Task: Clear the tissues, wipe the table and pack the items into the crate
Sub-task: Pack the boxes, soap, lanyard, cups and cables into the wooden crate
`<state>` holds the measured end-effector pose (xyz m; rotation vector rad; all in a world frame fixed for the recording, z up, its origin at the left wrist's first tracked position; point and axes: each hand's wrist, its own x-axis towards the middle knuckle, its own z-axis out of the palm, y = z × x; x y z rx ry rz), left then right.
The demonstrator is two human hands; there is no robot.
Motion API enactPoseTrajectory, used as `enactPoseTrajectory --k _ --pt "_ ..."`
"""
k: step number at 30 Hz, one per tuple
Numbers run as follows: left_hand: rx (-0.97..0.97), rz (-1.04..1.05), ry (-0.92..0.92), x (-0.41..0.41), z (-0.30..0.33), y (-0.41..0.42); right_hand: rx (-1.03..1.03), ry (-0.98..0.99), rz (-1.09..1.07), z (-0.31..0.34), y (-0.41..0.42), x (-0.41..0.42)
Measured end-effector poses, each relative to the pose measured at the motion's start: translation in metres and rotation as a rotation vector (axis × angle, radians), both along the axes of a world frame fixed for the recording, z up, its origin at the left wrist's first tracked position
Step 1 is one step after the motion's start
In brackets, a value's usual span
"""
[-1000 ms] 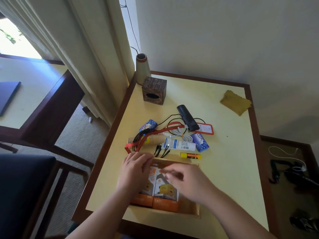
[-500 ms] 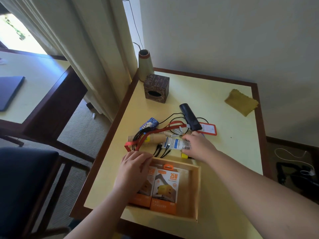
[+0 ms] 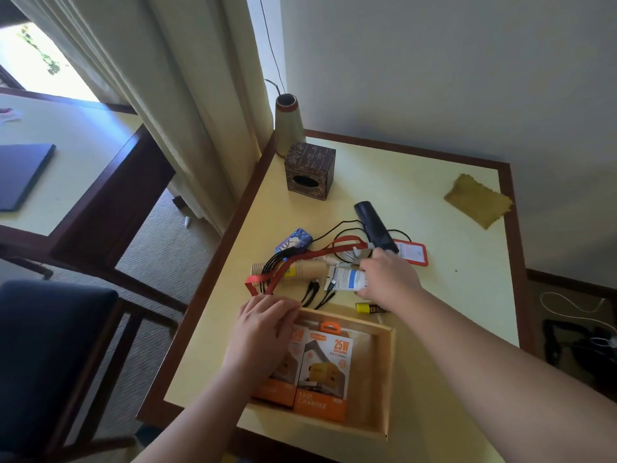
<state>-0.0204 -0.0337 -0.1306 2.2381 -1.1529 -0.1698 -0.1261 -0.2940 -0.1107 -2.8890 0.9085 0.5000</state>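
A chair (image 3: 50, 345) stands left of the desk (image 3: 450, 295). The left hand (image 3: 263, 332) rests flat, fingers straight, on the crate (image 3: 380, 379) at its far left corner, over one of two charger boxes (image 3: 324, 369) lying inside. Beyond the crate lie paper cups (image 3: 300, 270), a red lanyard (image 3: 293, 265) and black cables (image 3: 317, 292). The right hand (image 3: 387, 279) has its grip clamped on a white tube (image 3: 347, 279), just above a yellow marker (image 3: 367, 308). A black case (image 3: 375, 225) lies further back, a tissue box (image 3: 310, 170) near the far left corner, and a cloth (image 3: 477, 200) at the far right.
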Motion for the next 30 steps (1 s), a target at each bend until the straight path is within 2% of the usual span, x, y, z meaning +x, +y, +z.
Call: enactPoseTrajectory --k 4,7,11,13,16,18,21,27,30 --pt "0.009 0.004 0.004 0.000 0.000 0.001 -0.078 -0.092 -0.130 0.017 0.002 -0.040" --pt "0.025 0.001 0.017 0.000 0.002 0.001 -0.055 -0.163 -0.295 0.030 0.013 -0.078" --pt "0.083 0.001 0.030 0.001 0.003 0.001 0.322 -0.480 -0.576 0.052 0.053 -0.115" --pt "0.115 -0.021 0.015 0.001 0.003 0.002 0.484 -0.598 -0.629 0.064 0.082 -0.126" --pt "0.143 -0.061 -0.026 -0.001 0.003 0.002 0.591 -0.686 -0.660 0.076 0.122 -0.133" --pt "0.156 -0.071 -0.050 -0.002 0.005 0.002 0.641 -0.642 -0.655 0.077 0.142 -0.131" --pt "0.150 -0.083 -0.059 -0.002 0.005 0.003 0.661 -0.466 -0.614 0.071 0.161 -0.123" --pt "0.184 -0.089 -0.020 0.000 0.008 0.003 0.389 -0.249 -0.561 0.067 0.173 -0.099" --pt "0.200 -0.093 -0.014 0.001 0.010 0.003 0.342 -0.204 -0.592 0.065 0.179 -0.091"
